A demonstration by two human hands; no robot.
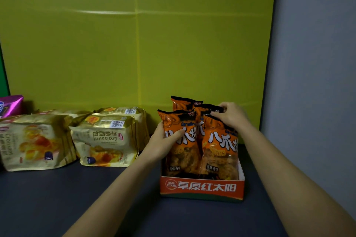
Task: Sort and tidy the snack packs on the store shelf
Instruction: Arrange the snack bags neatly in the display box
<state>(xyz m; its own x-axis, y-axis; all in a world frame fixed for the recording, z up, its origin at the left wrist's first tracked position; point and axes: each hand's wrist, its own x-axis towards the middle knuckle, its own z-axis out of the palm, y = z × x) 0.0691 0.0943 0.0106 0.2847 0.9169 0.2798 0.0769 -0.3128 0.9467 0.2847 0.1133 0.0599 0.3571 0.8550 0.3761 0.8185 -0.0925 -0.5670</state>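
Observation:
Several orange snack packs stand upright in an orange display box (202, 187) on the dark shelf. My left hand (163, 141) grips the front left orange pack (183, 152) by its left edge, thumb across its front. My right hand (232, 114) pinches the top of a rear orange pack (207, 108), just above the front right orange pack (220, 152). Another orange pack (182, 102) stands at the back of the box.
Gold croissant packs (105, 140) lie in stacks to the left, with another stack (32, 142) further left. A purple pack (11, 105) sits at the far left edge. A yellow-green back panel (134, 34) and a grey side wall (312, 63) bound the shelf.

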